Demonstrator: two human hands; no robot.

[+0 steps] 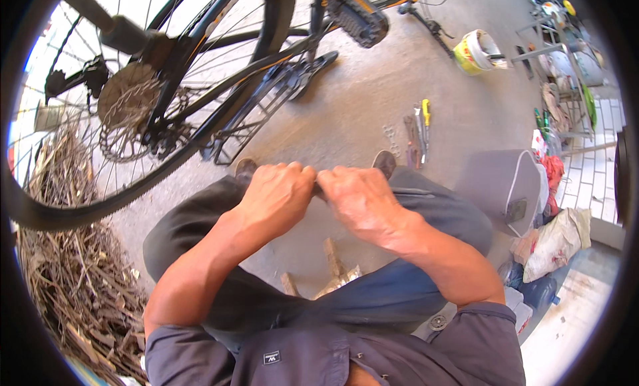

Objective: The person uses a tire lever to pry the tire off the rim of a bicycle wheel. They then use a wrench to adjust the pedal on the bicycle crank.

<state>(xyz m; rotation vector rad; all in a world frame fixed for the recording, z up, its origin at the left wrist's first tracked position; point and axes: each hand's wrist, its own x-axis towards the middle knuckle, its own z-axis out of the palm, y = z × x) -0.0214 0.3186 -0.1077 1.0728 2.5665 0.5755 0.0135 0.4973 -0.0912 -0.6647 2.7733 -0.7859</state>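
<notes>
My left hand [278, 192] and my right hand [359, 197] are both closed, brought together above my spread knees. A small dark bit shows in the gap where the fingers meet; most of it is hidden, so its kind cannot be told. Beyond my right hand several tools lie side by side on the floor. Among them are a screwdriver with a yellow handle [426, 113] and a reddish-handled tool [411, 146]. Just left of these lies what looks like a short piece of chain [391, 138].
A bicycle, its rear wheel [143, 203] and sprockets [130, 100] showing, fills the upper left. Beneath it lies a heap of dry sticks [86, 286]. At right are a grey box-like object [496, 186], a yellow-white bucket [469, 56], bags [559, 243] and a metal rack [569, 73].
</notes>
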